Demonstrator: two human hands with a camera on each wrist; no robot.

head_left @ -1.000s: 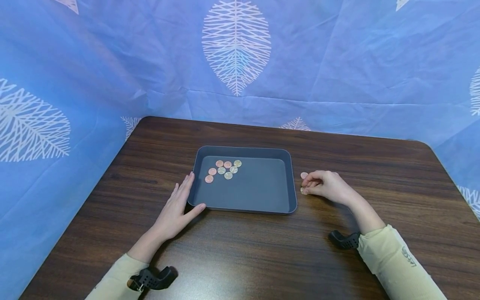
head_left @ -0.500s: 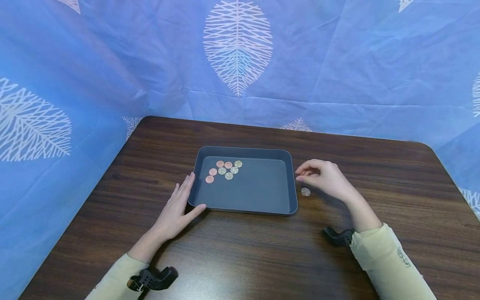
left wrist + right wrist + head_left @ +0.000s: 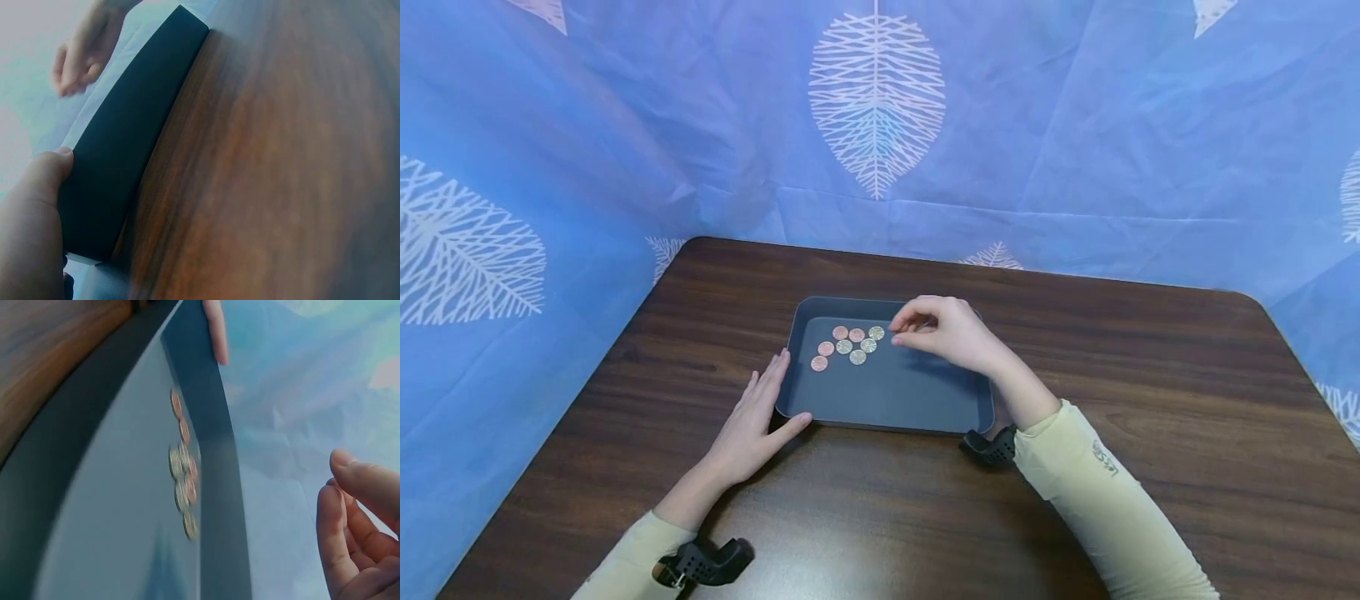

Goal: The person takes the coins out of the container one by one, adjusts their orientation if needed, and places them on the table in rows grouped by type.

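1. From the head camera, a dark tray (image 3: 887, 417) sits in the middle of a brown table (image 3: 1150, 375). Seven coins (image 3: 847, 346) lie close together in the far left part of the tray, some copper and some pale. The left hand (image 3: 752, 421) lies flat on the table with straight fingers against the tray's left wall, and its thumb touches the near corner. It grasps nothing. The right hand (image 3: 943, 331) hovers over the far part of the tray, just right of the coins. Its fingertips are pinched together, but the view does not show if a coin is between them. A blue cloth (image 3: 1075, 125) with white leaf shapes hangs behind the table and at its left side.

2. From the left wrist camera, the thumb of the left hand (image 3: 31, 212) presses on the tray's dark outer wall (image 3: 125, 150). The right hand (image 3: 78, 56) shows far off and blurry above the tray.

3. From the right wrist camera, the coins (image 3: 182, 469) lie in a short row on the tray floor beside the tray wall (image 3: 215, 487). The fingers of the right hand (image 3: 356, 531) curl in at the lower right. Whether they hold something cannot be told. A fingertip of the left hand (image 3: 214, 331) rests at the tray's edge.
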